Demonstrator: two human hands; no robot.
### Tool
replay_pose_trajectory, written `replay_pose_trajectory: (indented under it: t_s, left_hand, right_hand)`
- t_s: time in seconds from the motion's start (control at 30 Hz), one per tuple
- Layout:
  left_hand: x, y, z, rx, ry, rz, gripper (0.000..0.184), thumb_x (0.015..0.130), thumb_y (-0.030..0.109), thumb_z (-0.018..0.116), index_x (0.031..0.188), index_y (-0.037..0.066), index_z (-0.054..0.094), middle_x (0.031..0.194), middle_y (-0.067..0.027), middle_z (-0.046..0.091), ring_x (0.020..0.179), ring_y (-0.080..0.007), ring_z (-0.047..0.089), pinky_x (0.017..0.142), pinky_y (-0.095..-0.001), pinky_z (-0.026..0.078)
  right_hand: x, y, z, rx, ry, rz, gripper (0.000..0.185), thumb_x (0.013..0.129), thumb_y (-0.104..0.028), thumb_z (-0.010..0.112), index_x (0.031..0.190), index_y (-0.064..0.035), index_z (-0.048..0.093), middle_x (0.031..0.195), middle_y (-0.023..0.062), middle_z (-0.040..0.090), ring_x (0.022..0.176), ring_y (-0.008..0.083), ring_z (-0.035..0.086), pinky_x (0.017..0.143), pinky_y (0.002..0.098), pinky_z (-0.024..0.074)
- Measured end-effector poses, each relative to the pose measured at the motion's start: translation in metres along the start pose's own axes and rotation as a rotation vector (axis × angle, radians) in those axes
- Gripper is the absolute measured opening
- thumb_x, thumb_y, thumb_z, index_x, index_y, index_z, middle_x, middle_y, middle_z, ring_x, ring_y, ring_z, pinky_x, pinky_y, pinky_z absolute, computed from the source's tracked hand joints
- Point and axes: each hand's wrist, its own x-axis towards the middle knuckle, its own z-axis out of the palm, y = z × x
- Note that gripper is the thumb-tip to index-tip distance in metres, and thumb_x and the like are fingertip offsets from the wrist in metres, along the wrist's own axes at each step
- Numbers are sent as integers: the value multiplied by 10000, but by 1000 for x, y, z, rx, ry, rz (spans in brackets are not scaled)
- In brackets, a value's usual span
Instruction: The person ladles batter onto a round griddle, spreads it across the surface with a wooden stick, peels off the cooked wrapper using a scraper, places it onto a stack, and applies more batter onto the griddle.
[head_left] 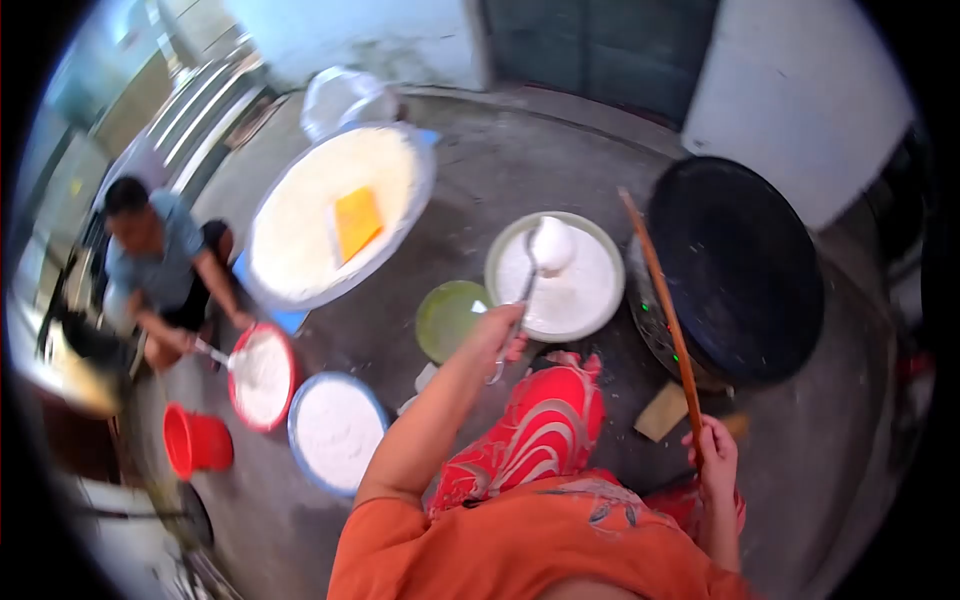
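My left hand (498,332) is closed round the handle of a metal ladle (527,287). The ladle's bowl, heaped with white batter, is over a pale round basin (492,265) of the same white batter; I cannot tell whether it touches the surface. In my right hand (714,455) is the lower end of a long wooden stick (664,297), gripped in closed fingers. The stick slants up along the left edge of a large black round griddle (745,270). Close to my left hand stands a green bowl (440,335).
A wide tray (290,220) of pale food bears a yellow packet (357,222). On the left a squatting person (165,250) holds a utensil in a red basin (293,375). Nearby are a blue-rimmed basin (384,465), a red bucket (200,442) and, by the griddle, a block (662,412).
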Motion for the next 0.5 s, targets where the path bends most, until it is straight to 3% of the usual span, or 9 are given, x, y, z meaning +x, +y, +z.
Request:
replay_pose_trajectory:
  t_s: [0.07,0.2,0.43,0.5]
  left_hand:
    - [7,-2,-5,-14,-95,-51,191,877,251,446,945,77,488,631,-48,481,438,-87,395,332,-203,309]
    - [3,3,0,67,-15,51,220,853,252,457,945,58,505,636,-45,489,445,-107,418,352,-226,336]
    - [-7,21,22,52,-38,99,226,903,236,384,987,53,486,617,-66,467,427,-92,373,351,-202,296]
    - [-11,29,39,40,-40,143,243,907,247,371,986,47,485,619,-73,473,424,-101,376,354,-211,301]
  right_hand:
    - [-6,2,-6,46,32,20,257,841,-117,545,1077,-18,527,745,18,565,551,38,433,488,155,327]
    - [-13,3,-20,29,69,120,286,796,-67,588,1068,-17,515,726,-10,543,578,30,451,500,151,341]
    - [-18,2,-27,108,-7,130,235,813,-36,549,1034,-18,469,713,-12,535,612,33,481,540,169,385]
    - [-11,3,-35,-57,23,-8,260,822,-27,527,1073,6,468,731,-1,545,597,50,487,565,191,407]
